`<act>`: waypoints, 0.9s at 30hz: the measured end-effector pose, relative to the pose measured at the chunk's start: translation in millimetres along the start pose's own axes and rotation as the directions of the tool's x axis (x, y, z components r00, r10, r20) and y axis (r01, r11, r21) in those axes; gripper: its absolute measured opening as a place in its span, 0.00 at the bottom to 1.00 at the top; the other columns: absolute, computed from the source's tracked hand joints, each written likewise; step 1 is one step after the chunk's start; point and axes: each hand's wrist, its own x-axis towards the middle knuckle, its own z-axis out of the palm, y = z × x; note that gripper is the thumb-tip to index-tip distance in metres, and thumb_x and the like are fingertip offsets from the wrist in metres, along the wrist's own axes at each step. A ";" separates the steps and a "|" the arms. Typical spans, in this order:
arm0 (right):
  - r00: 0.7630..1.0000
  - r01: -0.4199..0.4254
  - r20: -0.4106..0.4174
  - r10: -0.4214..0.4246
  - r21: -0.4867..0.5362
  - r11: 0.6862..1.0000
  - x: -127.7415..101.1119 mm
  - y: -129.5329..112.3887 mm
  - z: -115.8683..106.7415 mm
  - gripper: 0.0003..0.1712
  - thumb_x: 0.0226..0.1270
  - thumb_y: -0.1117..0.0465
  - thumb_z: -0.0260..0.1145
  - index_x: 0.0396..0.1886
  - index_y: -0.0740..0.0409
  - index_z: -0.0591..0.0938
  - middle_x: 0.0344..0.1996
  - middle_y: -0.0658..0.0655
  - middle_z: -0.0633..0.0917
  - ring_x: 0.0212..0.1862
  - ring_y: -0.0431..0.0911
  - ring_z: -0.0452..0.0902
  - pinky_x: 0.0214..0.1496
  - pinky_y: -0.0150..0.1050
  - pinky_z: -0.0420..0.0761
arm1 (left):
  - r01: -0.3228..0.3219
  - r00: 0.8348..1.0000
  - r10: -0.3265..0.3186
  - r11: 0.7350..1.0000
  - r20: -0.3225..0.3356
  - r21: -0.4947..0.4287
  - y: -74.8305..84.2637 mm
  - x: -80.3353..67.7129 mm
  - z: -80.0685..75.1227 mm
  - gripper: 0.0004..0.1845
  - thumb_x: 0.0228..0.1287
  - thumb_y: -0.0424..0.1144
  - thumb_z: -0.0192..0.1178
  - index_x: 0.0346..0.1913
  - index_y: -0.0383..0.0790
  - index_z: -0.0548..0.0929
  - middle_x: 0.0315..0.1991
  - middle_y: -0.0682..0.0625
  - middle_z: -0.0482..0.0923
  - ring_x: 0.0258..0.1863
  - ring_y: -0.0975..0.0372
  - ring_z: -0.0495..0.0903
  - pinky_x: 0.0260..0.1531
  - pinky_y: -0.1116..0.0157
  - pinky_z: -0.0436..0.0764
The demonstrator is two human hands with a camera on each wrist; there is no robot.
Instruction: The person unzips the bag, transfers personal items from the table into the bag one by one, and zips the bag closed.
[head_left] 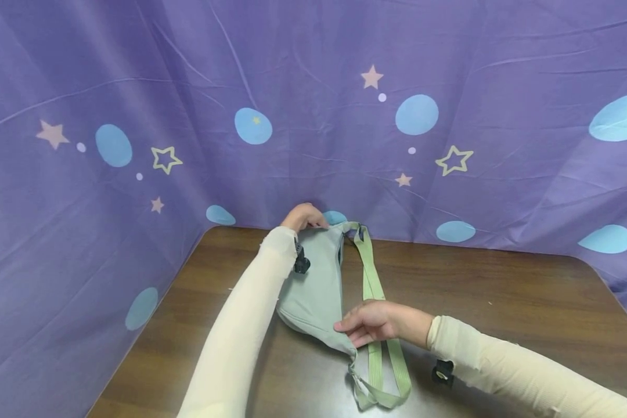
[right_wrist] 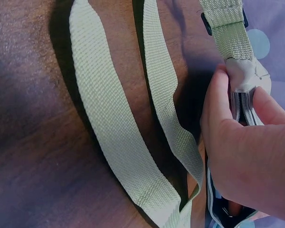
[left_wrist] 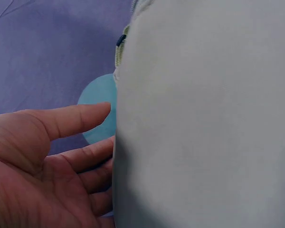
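A pale grey-green waist bag (head_left: 316,284) lies lengthwise on the table, its zipped side facing right. My left hand (head_left: 305,216) is at its far end; in the left wrist view the fingers reach behind the edge of the bag (left_wrist: 204,114), and the thumb stands straight, apart from the fabric. My right hand (head_left: 373,322) pinches the near end, thumb and fingers on either side of the zipper (right_wrist: 242,107). Lower in the right wrist view the bag's opening gapes, showing a dark inside. A light green webbing strap (head_left: 372,270) runs from both ends of the bag.
The brown wooden table (head_left: 501,313) extends to both sides of the bag. A purple curtain (head_left: 313,69) with stars and blue spots hangs along its back and left. The strap's loop lies to the bag's right, passing beneath my right hand.
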 end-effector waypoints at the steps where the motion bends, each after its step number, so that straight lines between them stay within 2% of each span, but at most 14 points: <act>1: 1.000 0.001 -0.003 -0.001 -0.001 1.000 0.2 0.1 0.3 0.10 0.74 0.65 0.63 0.29 0.52 0.83 0.23 0.48 0.85 0.28 0.37 0.82 0.36 0.27 0.87 | 0.017 1.000 -0.018 0.999 0.025 0.035 -5.7 28.0 1.4 0.41 0.61 0.49 0.73 0.71 0.31 0.69 0.66 0.41 0.77 0.67 0.51 0.75 0.69 0.59 0.78; 3: 1.000 0.007 -0.008 -0.007 -0.003 1.000 0.9 0.1 0.7 0.11 0.73 0.66 0.63 0.28 0.52 0.83 0.23 0.48 0.86 0.28 0.37 0.82 0.36 0.27 0.88 | 0.065 0.997 -0.069 0.995 0.045 0.069 -20.6 93.9 5.2 0.42 0.63 0.53 0.71 0.74 0.36 0.68 0.71 0.44 0.73 0.72 0.49 0.69 0.74 0.54 0.74; 5: 1.000 0.007 -0.009 -0.007 -0.006 1.000 1.8 -0.2 0.6 0.12 0.73 0.66 0.63 0.28 0.52 0.83 0.23 0.48 0.86 0.28 0.37 0.83 0.35 0.27 0.87 | 0.095 0.994 -0.099 0.992 0.047 0.083 -36.2 158.9 6.6 0.44 0.56 0.57 0.75 0.72 0.40 0.72 0.72 0.47 0.72 0.72 0.49 0.70 0.72 0.52 0.76; 6: 1.000 0.006 -0.009 -0.006 -0.006 1.000 2.2 -0.4 0.4 0.12 0.73 0.66 0.63 0.27 0.52 0.83 0.23 0.48 0.86 0.28 0.37 0.83 0.35 0.27 0.87 | 0.107 0.993 -0.112 0.990 0.049 0.089 -46.4 199.9 7.3 0.48 0.49 0.60 0.78 0.71 0.42 0.73 0.72 0.48 0.72 0.72 0.49 0.70 0.70 0.52 0.77; 8: 1.000 0.006 -0.008 -0.006 -0.009 1.000 3.0 -0.5 0.0 0.13 0.73 0.66 0.63 0.27 0.52 0.83 0.22 0.48 0.86 0.28 0.37 0.82 0.35 0.27 0.87 | 0.117 0.993 -0.119 0.990 0.014 0.076 -53.2 222.8 8.7 0.52 0.41 0.62 0.81 0.70 0.42 0.75 0.71 0.49 0.72 0.71 0.49 0.70 0.68 0.52 0.80; 11: 1.000 0.005 -0.009 -0.005 -0.008 1.000 4.2 0.1 -0.9 0.14 0.73 0.67 0.63 0.25 0.51 0.82 0.21 0.47 0.85 0.26 0.36 0.81 0.33 0.26 0.86 | 0.120 0.992 -0.117 0.990 -0.041 0.073 -46.0 192.6 10.1 0.52 0.42 0.60 0.81 0.70 0.40 0.74 0.71 0.48 0.72 0.70 0.50 0.71 0.68 0.53 0.80; 12: 1.000 0.004 -0.010 -0.004 -0.006 1.000 4.6 0.3 -1.3 0.14 0.73 0.67 0.63 0.25 0.51 0.82 0.20 0.47 0.84 0.26 0.36 0.81 0.32 0.26 0.86 | 0.122 0.991 -0.119 0.990 -0.053 0.066 -40.2 169.8 10.8 0.51 0.46 0.59 0.80 0.71 0.39 0.73 0.72 0.48 0.71 0.71 0.50 0.70 0.69 0.54 0.79; 14: 1.000 0.007 -0.014 -0.007 -0.002 1.000 4.5 0.6 -1.3 0.15 0.72 0.67 0.63 0.24 0.51 0.81 0.19 0.47 0.84 0.25 0.36 0.81 0.32 0.25 0.85 | 0.135 0.989 -0.132 0.990 -0.066 0.049 -32.5 140.7 10.3 0.49 0.52 0.55 0.78 0.73 0.36 0.69 0.73 0.46 0.69 0.72 0.50 0.69 0.71 0.55 0.77; 15: 1.000 0.011 -0.018 -0.011 0.000 1.000 4.4 0.8 -1.3 0.15 0.72 0.67 0.64 0.23 0.50 0.81 0.19 0.47 0.83 0.25 0.35 0.80 0.31 0.25 0.85 | 0.141 0.987 -0.137 0.989 -0.080 0.043 -27.0 119.8 10.4 0.50 0.53 0.55 0.77 0.74 0.35 0.66 0.74 0.45 0.68 0.72 0.50 0.68 0.71 0.56 0.77; 18: 0.999 0.023 -0.036 -0.023 0.001 1.000 3.7 1.5 -1.6 0.16 0.71 0.68 0.64 0.22 0.50 0.80 0.17 0.46 0.81 0.23 0.34 0.78 0.29 0.24 0.84 | 0.159 0.981 -0.156 0.987 -0.112 0.018 -19.9 89.4 9.4 0.57 0.49 0.57 0.79 0.75 0.34 0.61 0.74 0.44 0.65 0.72 0.50 0.68 0.69 0.57 0.79; 21: 0.997 0.035 -0.062 -0.035 -0.012 0.999 3.1 2.0 -1.8 0.17 0.71 0.69 0.64 0.20 0.49 0.79 0.16 0.45 0.78 0.21 0.34 0.75 0.28 0.24 0.83 | 0.178 0.978 -0.176 0.984 -0.110 0.006 -20.2 80.1 7.6 0.60 0.47 0.59 0.78 0.77 0.36 0.57 0.75 0.44 0.61 0.71 0.51 0.67 0.68 0.56 0.79; 23: 0.995 0.040 -0.086 -0.042 -0.023 0.999 3.0 2.1 -2.6 0.17 0.69 0.69 0.66 0.21 0.50 0.78 0.15 0.45 0.77 0.21 0.35 0.73 0.28 0.25 0.82 | 0.192 0.978 -0.192 0.981 -0.086 -0.006 -23.7 83.3 4.7 0.60 0.50 0.58 0.77 0.79 0.36 0.55 0.77 0.44 0.59 0.72 0.51 0.66 0.69 0.55 0.78; 25: 0.992 0.045 -0.113 -0.049 -0.042 0.998 2.2 1.4 -4.6 0.16 0.67 0.70 0.67 0.22 0.50 0.78 0.15 0.45 0.77 0.21 0.35 0.72 0.28 0.25 0.80 | 0.200 0.978 -0.202 0.979 -0.054 -0.031 -25.8 80.9 0.9 0.58 0.55 0.55 0.74 0.80 0.37 0.52 0.79 0.43 0.56 0.75 0.49 0.63 0.73 0.52 0.75; 27: 0.989 0.049 -0.134 -0.057 -0.061 0.997 0.4 0.1 -8.7 0.14 0.66 0.70 0.68 0.23 0.51 0.78 0.16 0.45 0.77 0.21 0.35 0.72 0.27 0.25 0.80 | 0.203 0.978 -0.205 0.978 -0.033 -0.038 -27.5 74.8 -4.1 0.59 0.56 0.57 0.72 0.81 0.36 0.50 0.80 0.42 0.53 0.76 0.49 0.61 0.74 0.53 0.74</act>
